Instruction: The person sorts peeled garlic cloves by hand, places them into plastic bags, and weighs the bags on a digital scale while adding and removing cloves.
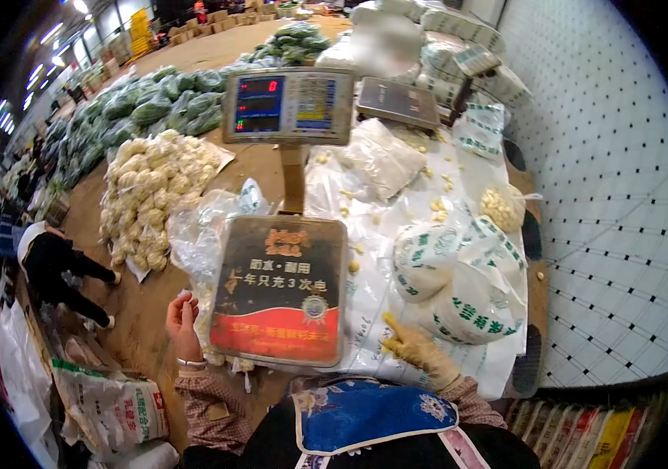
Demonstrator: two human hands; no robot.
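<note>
My left hand is bare, raised just left of the scale platform, its fingers curled together; what they hold, if anything, is too small to make out. A thin glove covers my right hand, which reaches low over the white sheet with yellowish fingertips apart. Beyond that hand sit full white bags with green print. The scale's display stands on a post behind the platform and shows a red 0. Small yellowish pieces lie scattered on the sheet.
Bagged pale produce is heaped on the left floor, with green bagged vegetables behind. A second scale and a clear bag are farther back. A tiled wall bounds the right. Another person bends at far left.
</note>
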